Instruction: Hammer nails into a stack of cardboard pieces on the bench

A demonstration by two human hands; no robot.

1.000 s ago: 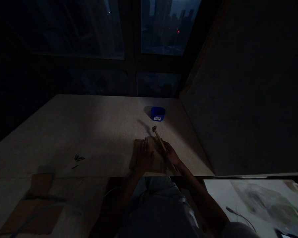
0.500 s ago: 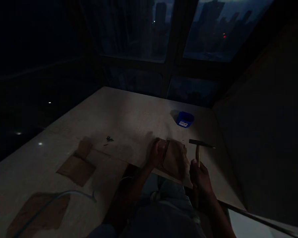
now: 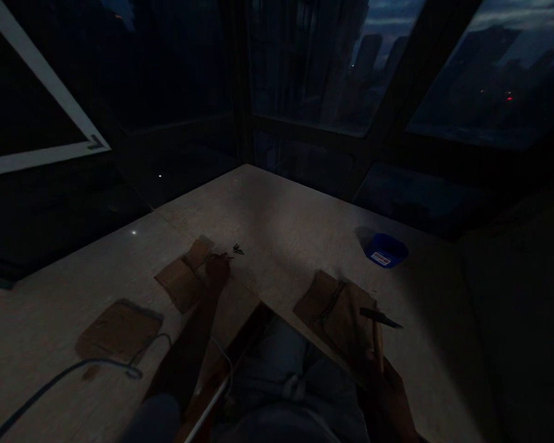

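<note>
The scene is very dim. My left hand [image 3: 216, 271] reaches out to the left over the light wooden board [image 3: 281, 240], its fingertips pinched at a small heap of dark nails [image 3: 237, 249]. My right hand [image 3: 388, 384] sits low at the right and grips the wooden handle of a hammer [image 3: 377, 323], whose metal head hovers above a brown wooden piece [image 3: 337, 311] lying at the board's near edge.
A blue tub [image 3: 385, 251] stands at the right of the board. Two brown flat pieces [image 3: 182, 277] [image 3: 117, 329] lie at the left, with a cable [image 3: 64, 375] running past them. Dark windows enclose the far side. My legs fill the gap below.
My left hand left the brown wooden piece and stretched left to the nails. The hammer stays raised in my right hand. The view swung to the left.
</note>
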